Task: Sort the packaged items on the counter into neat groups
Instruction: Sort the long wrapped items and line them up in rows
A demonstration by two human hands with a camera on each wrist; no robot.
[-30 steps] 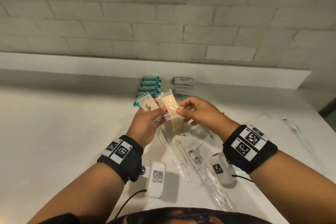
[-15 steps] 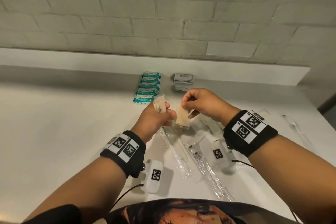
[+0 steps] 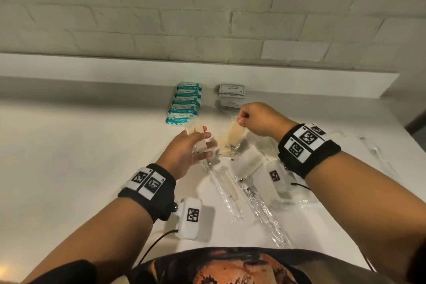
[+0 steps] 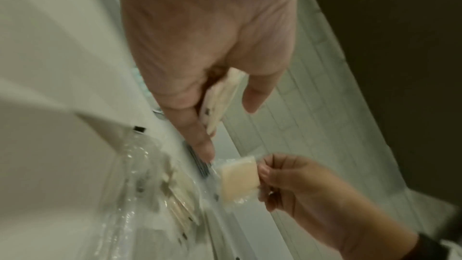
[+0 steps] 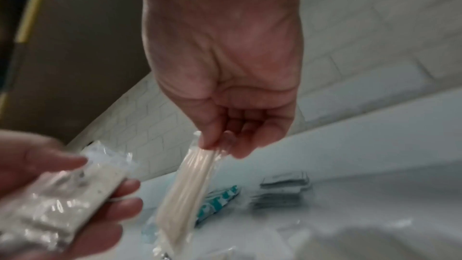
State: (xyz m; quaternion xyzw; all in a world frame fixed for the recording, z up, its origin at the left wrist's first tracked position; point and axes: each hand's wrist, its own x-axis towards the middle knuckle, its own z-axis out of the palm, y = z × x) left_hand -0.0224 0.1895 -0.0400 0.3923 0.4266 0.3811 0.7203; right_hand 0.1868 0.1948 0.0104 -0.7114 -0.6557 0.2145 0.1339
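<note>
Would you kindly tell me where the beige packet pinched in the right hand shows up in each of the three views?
Head: the beige packet hangs just right of centre, below the right hand.
Left wrist: low and right of centre, pinched at its right edge.
Right wrist: centre, hanging from the fingertips.
Shared landmark: the row of teal packs, blurred at; hardly visible in the left wrist view.

Beyond the left hand (image 3: 184, 154), the nearest teal packet (image 3: 178, 120) reads "mini wipes". Print on the grey sachets (image 3: 231, 90) above the right hand (image 3: 259, 120) is too small to read.

Dim, warm indoor light; both wrist views motion-blurred, head view sharper with curved edges.
</note>
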